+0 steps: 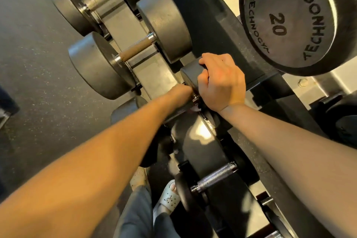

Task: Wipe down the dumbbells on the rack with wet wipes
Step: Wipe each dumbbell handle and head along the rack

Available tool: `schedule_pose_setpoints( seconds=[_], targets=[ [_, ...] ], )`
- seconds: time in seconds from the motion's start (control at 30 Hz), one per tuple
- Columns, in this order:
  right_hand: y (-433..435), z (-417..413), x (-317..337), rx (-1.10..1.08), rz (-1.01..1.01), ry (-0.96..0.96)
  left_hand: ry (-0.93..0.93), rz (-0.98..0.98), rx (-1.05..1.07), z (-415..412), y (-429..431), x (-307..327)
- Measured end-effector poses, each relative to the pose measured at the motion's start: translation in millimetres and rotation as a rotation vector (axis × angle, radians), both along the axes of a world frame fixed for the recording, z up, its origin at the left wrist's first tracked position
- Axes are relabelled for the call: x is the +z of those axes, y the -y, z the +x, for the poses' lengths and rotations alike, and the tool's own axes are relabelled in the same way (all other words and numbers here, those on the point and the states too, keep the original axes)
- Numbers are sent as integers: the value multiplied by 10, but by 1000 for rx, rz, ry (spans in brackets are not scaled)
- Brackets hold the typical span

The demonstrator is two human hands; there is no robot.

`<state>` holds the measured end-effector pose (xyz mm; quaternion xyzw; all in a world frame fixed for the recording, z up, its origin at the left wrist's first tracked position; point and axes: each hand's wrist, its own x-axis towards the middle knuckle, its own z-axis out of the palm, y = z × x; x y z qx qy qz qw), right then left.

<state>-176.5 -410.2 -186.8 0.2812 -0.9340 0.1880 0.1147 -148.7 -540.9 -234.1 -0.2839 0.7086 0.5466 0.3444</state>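
My right hand (222, 83) grips the far head of a small black dumbbell (190, 75) on the lower rack tier, fingers curled over its rim. My left hand (181, 92) reaches in from the lower left onto that dumbbell's handle. Its fingers are mostly hidden under my right hand. A white sliver of the wet wipe (196, 109) shows at the handle just below my left hand. The near head of this dumbbell is covered by my left forearm.
A bigger dumbbell with a brown handle (137, 49) lies just beyond on the grey rack rail (123, 17). The "20" dumbbell (287, 19) sits on the upper tier at right. Nearer me is one with a knurled steel handle (216, 177). Dark rubber floor (38, 63) lies left, with my sandalled foot (168, 197) below.
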Motion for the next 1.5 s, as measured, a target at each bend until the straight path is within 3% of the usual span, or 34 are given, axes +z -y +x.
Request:
schedule_pose_setpoints(
  seconds=[0.07, 0.17, 0.23, 0.3, 0.37, 0.5, 0.53, 0.6, 0.73, 0.8, 0.93, 1.07, 1.13, 1.27, 1.43, 1.5],
  targets=[
    [-6, 3, 16, -19, -17, 56, 219, 244, -22, -47, 161, -127],
    [10, 4, 26, -33, -45, 95, 282, 312, -75, -90, 217, -106],
    [12, 3, 31, -32, -53, 92, 53, 65, -137, -68, 137, -5],
    [7, 10, 19, -19, -44, 52, -328, -314, -184, 138, 42, 51],
    [3, 13, 9, -7, -29, 24, -601, -490, -258, 461, -70, 46],
    [6, 18, 21, -19, 28, 27, -799, -881, -802, 815, -96, 0],
    [6, 19, 30, -23, 41, 28, -846, -907, -858, 778, -31, 23],
    [11, 21, 48, -23, 50, 33, -890, -825, -758, 616, 89, 87],
    [8, 22, 66, -21, 49, 43, -629, -489, -373, 378, 56, 113],
    [11, 27, 67, -21, 62, 51, -604, -443, -293, 410, 13, 61],
    [25, 25, 54, -43, 77, 54, -562, -690, -685, 535, 147, 142],
    [28, 34, 14, -91, 50, 63, -311, -946, -1059, 593, 366, 271],
    [34, 40, 2, -102, 24, 63, -216, -924, -1052, 542, 426, 313],
    [28, 38, -36, -110, -21, 48, -161, -691, -828, 434, 454, 334],
    [9, 25, -35, -121, -4, 61, -78, -770, -1179, 282, 486, 397],
    [12, 21, -51, -125, 0, 54, -88, -709, -1224, 195, 522, 367]
  ],
)
